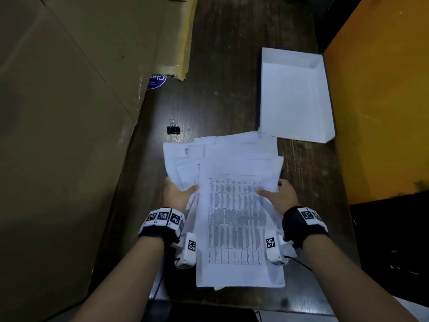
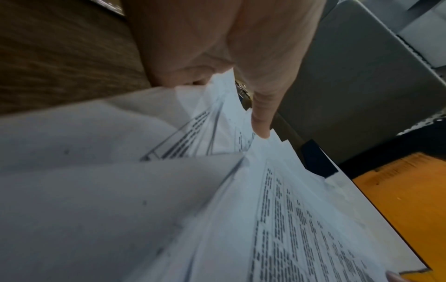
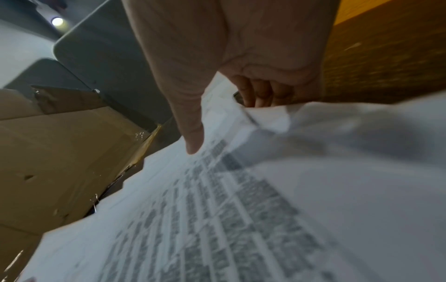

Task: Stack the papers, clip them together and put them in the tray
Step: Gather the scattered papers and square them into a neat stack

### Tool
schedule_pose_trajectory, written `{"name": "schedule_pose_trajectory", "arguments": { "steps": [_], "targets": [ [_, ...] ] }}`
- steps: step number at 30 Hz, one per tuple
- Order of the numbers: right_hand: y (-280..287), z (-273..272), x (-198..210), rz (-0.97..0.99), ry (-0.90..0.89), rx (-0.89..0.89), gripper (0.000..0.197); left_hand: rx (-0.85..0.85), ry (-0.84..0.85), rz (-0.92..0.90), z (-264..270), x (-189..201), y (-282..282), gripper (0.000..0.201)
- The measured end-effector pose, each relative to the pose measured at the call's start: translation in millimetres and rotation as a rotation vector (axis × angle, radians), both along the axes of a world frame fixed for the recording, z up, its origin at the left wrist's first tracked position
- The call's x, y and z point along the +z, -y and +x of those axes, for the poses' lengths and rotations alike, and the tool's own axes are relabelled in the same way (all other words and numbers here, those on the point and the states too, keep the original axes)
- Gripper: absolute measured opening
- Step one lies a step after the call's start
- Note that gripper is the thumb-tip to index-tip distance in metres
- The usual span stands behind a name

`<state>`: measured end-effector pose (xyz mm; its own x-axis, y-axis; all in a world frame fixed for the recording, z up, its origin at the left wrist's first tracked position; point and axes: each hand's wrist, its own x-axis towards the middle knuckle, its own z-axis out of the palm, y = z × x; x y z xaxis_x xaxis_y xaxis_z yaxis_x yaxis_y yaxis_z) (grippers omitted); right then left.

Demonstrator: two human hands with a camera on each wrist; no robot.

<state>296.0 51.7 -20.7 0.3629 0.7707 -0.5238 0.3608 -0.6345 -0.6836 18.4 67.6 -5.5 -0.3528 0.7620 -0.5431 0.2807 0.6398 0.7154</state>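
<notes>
Both your hands pinch the papers: left hand and right hand at opposite long edges, sheets fanned beyond your fingertips; binder clip lies past your left fingers.

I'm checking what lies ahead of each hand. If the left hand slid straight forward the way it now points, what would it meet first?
Probably the binder clip: the left hand, gripping the papers, points up the table toward it. Depth is unclear, so it might pass just beside it.
</notes>
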Motion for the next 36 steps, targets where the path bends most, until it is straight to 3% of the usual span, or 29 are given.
{"name": "schedule_pose_trajectory", "arguments": {
  "steps": [3, 6, 8, 10, 12, 14, 16, 18, 19, 21, 22, 24, 25, 29, 32, 36],
  "targets": [
    [1, -1, 3, 0.007, -0.089, 0.077, 0.066, -0.198, 0.101, -0.008, 13, 3, -2, 0.053],
    [2, 4, 10, 0.062, -0.202, 0.048, 0.060, -0.263, 0.165, 0.004, 23, 1, -3, 0.047],
    [-1, 10, 10, 0.091, -0.288, -0.054, 0.054, -0.181, 0.207, 0.007, 26, 1, -6, 0.049],
    [-4, 13, 11, 0.046, -0.375, -0.132, 0.056, -0.133, 0.244, -0.049, 29, 4, -13, 0.065],
    [-6, 11, 11, -0.026, -0.429, -0.135, 0.052, -0.153, 0.249, -0.144, 34, 5, -21, 0.093],
    [-12, 6, 11, -0.081, -0.435, -0.083, 0.048, -0.211, 0.246, -0.183, 40, 2, -28, 0.095],
    [-17, 4, 6, -0.114, -0.406, -0.045, 0.077, -0.261, 0.245, -0.210, 45, 4, -34, 0.085],
    [-20, 10, -3, -0.121, -0.396, -0.018, 0.090, -0.312, 0.229, -0.241, 43, 2, -35, 0.095],
    [-20, 10, -1, -0.133, -0.412, -0.016, 0.080, -0.342, 0.224, -0.254, 41, 1, -35, 0.101],
    [-19, 12, 4, -0.135, -0.414, -0.011, 0.037, -0.389, 0.261, -0.242, 36, 1, -36, 0.103],
    [-19, 12, 4, -0.125, -0.385, -0.008, 0.021, -0.380, 0.287, -0.207, 34, 2, -37, 0.092],
    [-25, 9, 19, -0.041, -0.308, -0.020, 0.041, -0.347, 0.299, -0.088, 34, 14, -42, 0.056],
    [-31, 7, 29, 0.012, -0.266, -0.030, 0.045, -0.333, 0.294, -0.015, 33, 24, -46, 0.047],
    [-62, 1, 97, 0.286, -0.180, -0.078, 0.039, -0.327, 0.367, 0.330, 39, 92, -73, 0.031],
    [-84, -9, 145, 0.459, -0.179, -0.152, 0.062, -0.301, 0.461, 0.558, 51, 137, -89, 0.034],
    [-86, -19, 184, 0.651, -0.320, -0.190, 0.037, -0.301, 0.501, 0.704, 60, 167, -90, 0.042]
  ]
}}
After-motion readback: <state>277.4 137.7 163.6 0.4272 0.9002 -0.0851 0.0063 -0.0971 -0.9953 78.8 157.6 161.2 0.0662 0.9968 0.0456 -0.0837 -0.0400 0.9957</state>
